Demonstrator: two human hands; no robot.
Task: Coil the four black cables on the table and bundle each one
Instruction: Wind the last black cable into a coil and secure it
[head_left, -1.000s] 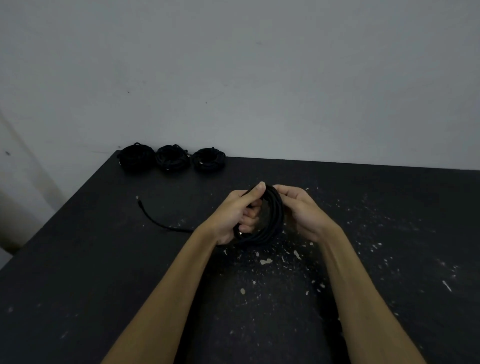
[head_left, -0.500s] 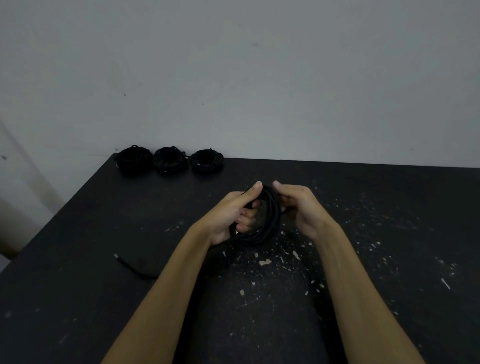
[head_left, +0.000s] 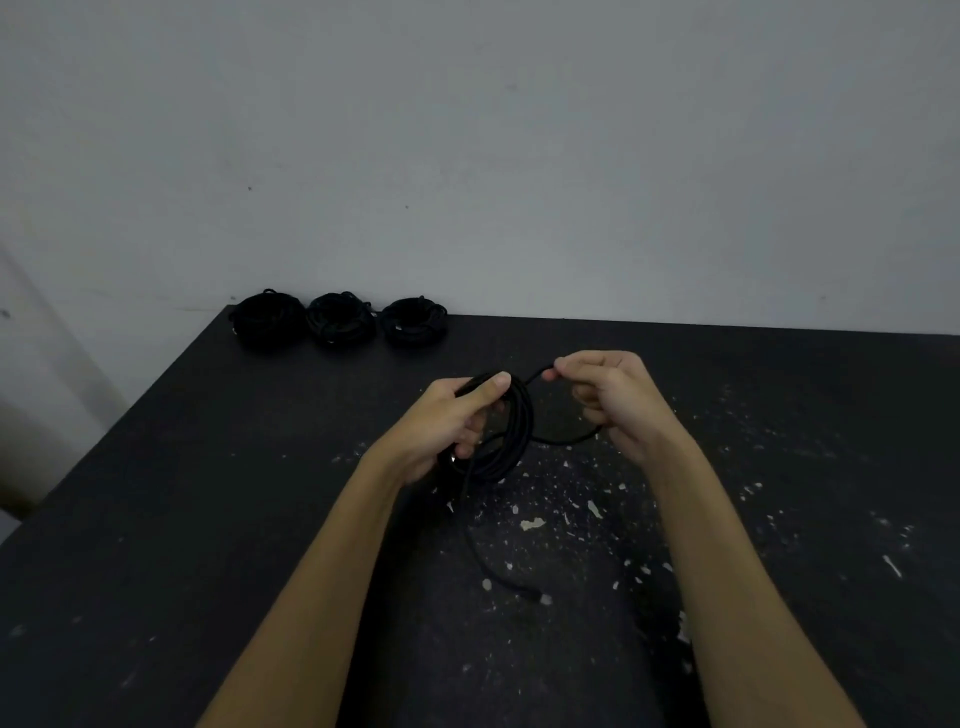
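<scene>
Head view: three finished bundles (head_left: 340, 319) sit at the desk's (head_left: 156, 493) far left edge. Left hand (head_left: 449, 423) grips the fourth coil (head_left: 511, 426); right hand (head_left: 610, 397) pinches its loose loop. The cable's tail (head_left: 511, 584) remains unwound, so bundling is left.

One head-worn wide-angle view looks forward and down from close above the hands, across the dark worktop (head_left: 156, 519) to the grey wall (head_left: 467, 156) behind
</scene>
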